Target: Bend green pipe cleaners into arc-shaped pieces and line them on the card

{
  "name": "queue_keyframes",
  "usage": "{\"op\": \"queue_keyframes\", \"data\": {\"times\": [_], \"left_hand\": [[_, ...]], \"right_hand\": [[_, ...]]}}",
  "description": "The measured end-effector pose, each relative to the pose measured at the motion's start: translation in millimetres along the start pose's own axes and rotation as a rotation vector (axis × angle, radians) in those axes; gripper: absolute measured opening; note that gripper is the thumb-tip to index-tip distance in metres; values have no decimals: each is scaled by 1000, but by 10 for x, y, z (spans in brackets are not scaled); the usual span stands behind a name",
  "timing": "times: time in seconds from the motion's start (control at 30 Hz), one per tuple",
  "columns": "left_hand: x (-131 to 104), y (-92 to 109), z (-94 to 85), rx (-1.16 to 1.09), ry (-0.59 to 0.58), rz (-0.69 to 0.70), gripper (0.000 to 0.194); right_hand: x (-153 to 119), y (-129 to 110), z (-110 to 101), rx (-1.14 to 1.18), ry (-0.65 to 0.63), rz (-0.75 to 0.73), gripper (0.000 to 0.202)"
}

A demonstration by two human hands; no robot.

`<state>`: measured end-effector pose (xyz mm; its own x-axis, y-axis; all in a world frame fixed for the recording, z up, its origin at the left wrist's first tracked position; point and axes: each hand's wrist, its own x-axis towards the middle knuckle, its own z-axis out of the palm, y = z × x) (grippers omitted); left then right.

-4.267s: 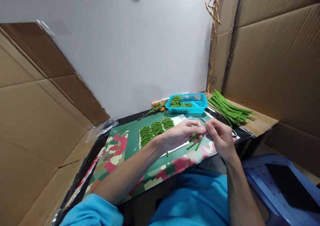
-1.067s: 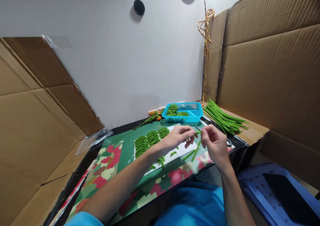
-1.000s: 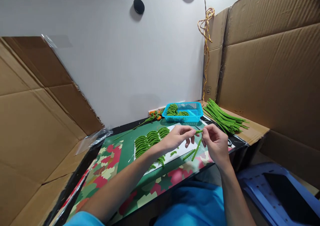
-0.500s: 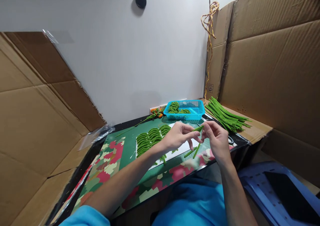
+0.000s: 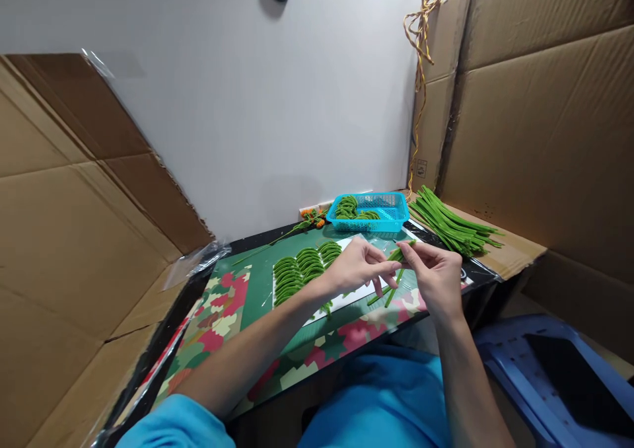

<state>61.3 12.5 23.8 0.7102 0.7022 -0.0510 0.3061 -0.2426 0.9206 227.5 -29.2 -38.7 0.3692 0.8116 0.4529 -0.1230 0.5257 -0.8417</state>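
Between my two hands is a short, fuzzy green pipe cleaner piece (image 5: pixel 397 254), partly hidden by the fingers. My left hand (image 5: pixel 357 263) grips its left end, and my right hand (image 5: pixel 432 267) pinches the other end between thumb and fingers. Below them, loose green pipe cleaners (image 5: pixel 378 298) lie on the table mat. Left of my hands, curved green pipe cleaner pieces (image 5: pixel 288 280) lie in several overlapping rows on a white sheet (image 5: pixel 352 297), partly covered by my left forearm.
A blue plastic basket (image 5: pixel 396 225) with curled green pieces stands at the back. A bundle of straight green pipe cleaners (image 5: pixel 448 222) lies to its right, an orange-flowered stem (image 5: pixel 310 221) to its left. Cardboard walls (image 5: pixel 549 144) flank the table; a blue stool (image 5: pixel 515 349) stands lower right.
The view has shifted slightly. Both hands stay close together on the green piece; the fingers have moved a little, and my right hand has turned slightly over it.
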Motion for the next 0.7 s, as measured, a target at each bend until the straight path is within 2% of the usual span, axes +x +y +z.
{"op": "queue_keyframes", "data": {"times": [0.2, 0.37, 0.53, 0.7], "left_hand": [[2, -1, 27, -35, 66, -43, 54], [64, -93, -8, -97, 59, -21, 55], [23, -6, 30, -110, 121, -22, 52], [-1, 42, 45, -165, 164, 0, 46]], "right_hand": [[-60, 45, 48, -135, 47, -46, 26], [-39, 80, 67, 65, 126, 32, 31], [-58, 131, 91, 71, 194, 5, 32], [-62, 131, 120, 143, 178, 70, 33]]}}
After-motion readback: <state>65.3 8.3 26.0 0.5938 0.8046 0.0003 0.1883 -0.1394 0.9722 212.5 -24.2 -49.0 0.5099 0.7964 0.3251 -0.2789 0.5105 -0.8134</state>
